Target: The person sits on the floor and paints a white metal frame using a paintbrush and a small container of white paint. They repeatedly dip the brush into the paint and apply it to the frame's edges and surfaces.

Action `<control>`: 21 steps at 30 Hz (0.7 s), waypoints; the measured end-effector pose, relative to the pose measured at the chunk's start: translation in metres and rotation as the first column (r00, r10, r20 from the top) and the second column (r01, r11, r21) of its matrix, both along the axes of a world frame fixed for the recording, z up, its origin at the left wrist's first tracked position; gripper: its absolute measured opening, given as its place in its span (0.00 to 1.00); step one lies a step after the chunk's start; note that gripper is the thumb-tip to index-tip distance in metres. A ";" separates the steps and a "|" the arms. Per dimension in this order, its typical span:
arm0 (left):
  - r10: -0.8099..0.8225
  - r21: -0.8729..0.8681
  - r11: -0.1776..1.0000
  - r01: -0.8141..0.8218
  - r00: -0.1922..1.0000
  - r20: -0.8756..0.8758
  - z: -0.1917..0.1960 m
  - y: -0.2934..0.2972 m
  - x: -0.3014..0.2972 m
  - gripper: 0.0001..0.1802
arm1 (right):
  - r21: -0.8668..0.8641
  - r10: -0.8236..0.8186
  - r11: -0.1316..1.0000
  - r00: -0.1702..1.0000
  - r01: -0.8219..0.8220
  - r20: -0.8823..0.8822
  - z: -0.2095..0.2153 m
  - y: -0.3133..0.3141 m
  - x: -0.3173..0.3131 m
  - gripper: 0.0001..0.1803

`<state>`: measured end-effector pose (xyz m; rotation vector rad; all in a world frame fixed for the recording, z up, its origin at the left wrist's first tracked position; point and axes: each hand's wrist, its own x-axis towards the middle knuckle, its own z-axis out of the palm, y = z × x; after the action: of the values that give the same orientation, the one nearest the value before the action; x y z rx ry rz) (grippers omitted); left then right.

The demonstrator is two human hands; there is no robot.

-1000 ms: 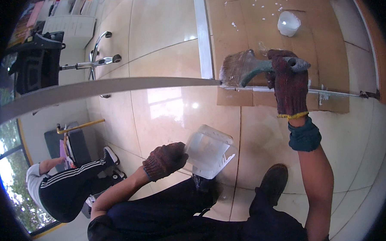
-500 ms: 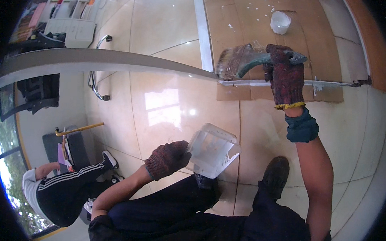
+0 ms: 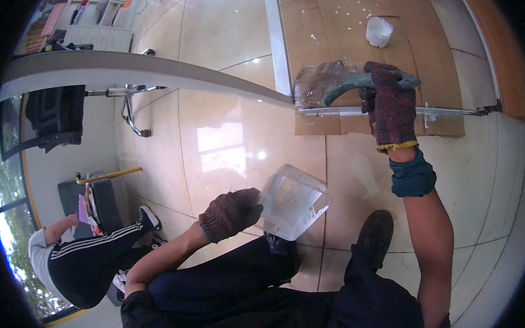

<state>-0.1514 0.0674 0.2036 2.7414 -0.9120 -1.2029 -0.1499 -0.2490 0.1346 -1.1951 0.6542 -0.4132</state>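
My right hand [image 3: 391, 102], in a dark red knitted glove with a yellow cuff edge, is closed round the teal handle of a wide paintbrush [image 3: 318, 87]. The bristles are at the corner where a grey beam [image 3: 161, 74] meets a thin white crossbar [image 3: 446, 111]; I cannot tell whether they touch it. Lower down, my left hand [image 3: 232, 214], gloved alike, grips the side of a translucent square plastic tub [image 3: 293, 203]. White paint streaks the tub's inner wall, and it is tilted.
Cardboard [image 3: 311, 128] with white drips lies on the floor beyond, a white cup [image 3: 379, 32] standing on it. An upright white bar [image 3: 277, 47] and an orange-brown panel [image 3: 507, 57] flank it. At left are a black chair [image 3: 45, 119] and a seated person [image 3: 88, 268].
The view has shifted slightly, so the beam and chair at left appear moved. Both hands keep their holds, with the brush at the same corner and the tub nearly in place.
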 end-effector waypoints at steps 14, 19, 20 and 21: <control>0.014 0.007 1.000 -0.014 0.999 -0.035 0.007 -0.005 0.001 0.11 | 0.134 0.020 0.991 0.997 -0.009 -0.076 0.001 0.000 0.002 0.11; -0.023 -0.029 0.999 0.023 1.000 0.004 0.002 -0.004 0.000 0.11 | 0.032 -0.067 0.997 0.992 0.071 -0.109 -0.021 -0.003 0.001 0.13; -0.026 -0.074 0.997 0.027 0.999 0.019 -0.001 0.000 -0.001 0.12 | 0.017 -0.075 0.997 0.992 0.077 -0.103 -0.025 -0.001 0.002 0.13; -0.026 -0.118 0.993 0.030 0.999 0.033 -0.002 0.003 -0.001 0.13 | 0.028 -0.068 0.997 0.992 0.072 -0.107 -0.023 0.003 0.002 0.13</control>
<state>-0.1527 0.0700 0.2015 2.6707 -0.9937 -1.0756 -0.1475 -0.2464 0.1111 -1.1721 0.7933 -0.3989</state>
